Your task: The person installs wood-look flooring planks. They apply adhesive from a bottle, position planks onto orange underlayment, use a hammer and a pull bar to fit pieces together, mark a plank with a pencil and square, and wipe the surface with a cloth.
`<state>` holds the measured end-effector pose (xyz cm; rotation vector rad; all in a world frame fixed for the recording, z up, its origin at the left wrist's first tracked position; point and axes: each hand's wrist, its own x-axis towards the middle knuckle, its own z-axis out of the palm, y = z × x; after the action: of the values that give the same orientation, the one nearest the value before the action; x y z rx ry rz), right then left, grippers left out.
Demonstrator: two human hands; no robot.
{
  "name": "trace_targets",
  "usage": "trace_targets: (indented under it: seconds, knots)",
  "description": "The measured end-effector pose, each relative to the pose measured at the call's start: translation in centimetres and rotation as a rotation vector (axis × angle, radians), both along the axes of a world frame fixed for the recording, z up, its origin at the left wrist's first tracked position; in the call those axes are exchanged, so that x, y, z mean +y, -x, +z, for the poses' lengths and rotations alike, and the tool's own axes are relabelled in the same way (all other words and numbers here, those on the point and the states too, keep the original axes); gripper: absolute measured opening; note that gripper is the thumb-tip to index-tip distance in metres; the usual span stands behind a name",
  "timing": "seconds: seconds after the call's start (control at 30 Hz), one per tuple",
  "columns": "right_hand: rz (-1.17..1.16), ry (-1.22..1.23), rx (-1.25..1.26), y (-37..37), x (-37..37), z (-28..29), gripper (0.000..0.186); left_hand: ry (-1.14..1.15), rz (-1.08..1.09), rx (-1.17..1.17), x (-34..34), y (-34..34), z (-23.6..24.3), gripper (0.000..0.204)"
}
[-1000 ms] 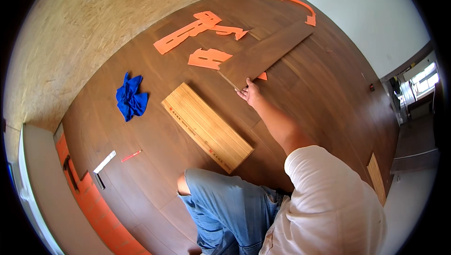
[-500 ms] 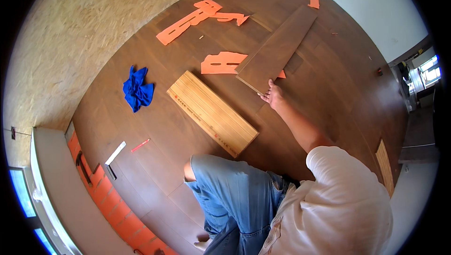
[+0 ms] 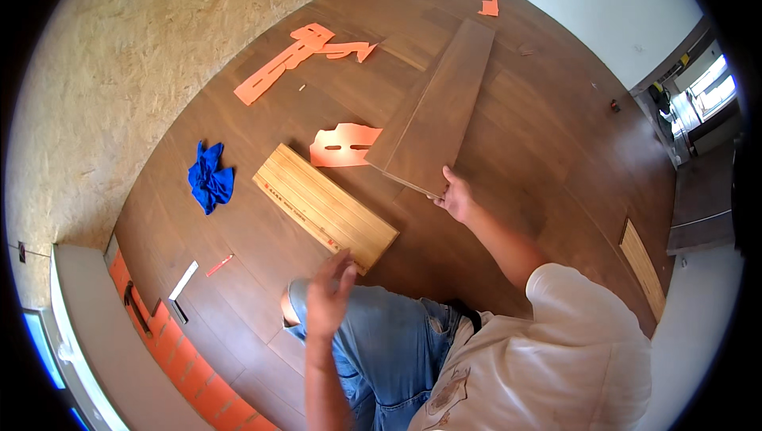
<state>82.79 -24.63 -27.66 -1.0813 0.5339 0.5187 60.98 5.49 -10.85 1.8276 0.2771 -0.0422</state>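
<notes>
My right hand (image 3: 451, 194) grips the near end of a long dark brown floor plank (image 3: 444, 105), its thumb on top and fingers underneath. The plank lies angled over an orange cut underlay piece (image 3: 333, 145). My left hand (image 3: 333, 288) is raised above my jeans, beside the near end of a short block of light wooden boards (image 3: 309, 193); it holds nothing visible and its fingers are apart, slightly blurred. A crumpled blue cloth (image 3: 210, 177) lies left of the light boards.
Orange scraps (image 3: 278, 66) lie farther ahead. A red pencil (image 3: 220, 264) and square (image 3: 182, 280) are at left, near a black bar (image 3: 137, 311) on orange underlay (image 3: 175, 352). A narrow board (image 3: 641, 268) lies at right. Particleboard (image 3: 119, 34) and a white wall (image 3: 611, 2) border the floor.
The near end of the dark plank has been drawn toward me by my right hand and appears lifted. My left hand has come into view from the lower edge.
</notes>
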Motion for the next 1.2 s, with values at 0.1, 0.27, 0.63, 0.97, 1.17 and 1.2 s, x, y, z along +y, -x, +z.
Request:
trace_targets:
  seconds: [0.1,0.27,0.63,0.97,1.17,1.2]
  knots:
    - [0.167,-0.143,-0.116,2.1,-2.2,2.2,0.033,0.237,0.084,-0.002,-3.9,-1.1,-4.3,0.038]
    - [0.418,-0.208,-0.109,6.8,-1.6,7.3,0.038,0.496,0.166,0.055,-9.3,-1.9,-10.4,0.048]
    - [0.653,-0.321,-0.166,13.1,-1.2,7.4,0.076,1.035,0.643,-0.053,-14.1,0.9,-4.2,0.049]
    - [-0.072,-0.159,-0.299,-9.9,-11.3,2.5,0.077,0.877,0.337,-0.12,-14.4,5.9,1.6,0.04]
    - [0.064,0.019,-0.334,-11.2,-8.6,3.4,0.059,0.676,0.369,-0.248,-14.0,11.1,2.3,0.039]
    - [0.073,-0.022,-0.364,-10.7,-7.7,4.2,0.057,0.634,0.349,-0.215,-13.0,12.4,2.7,0.035]
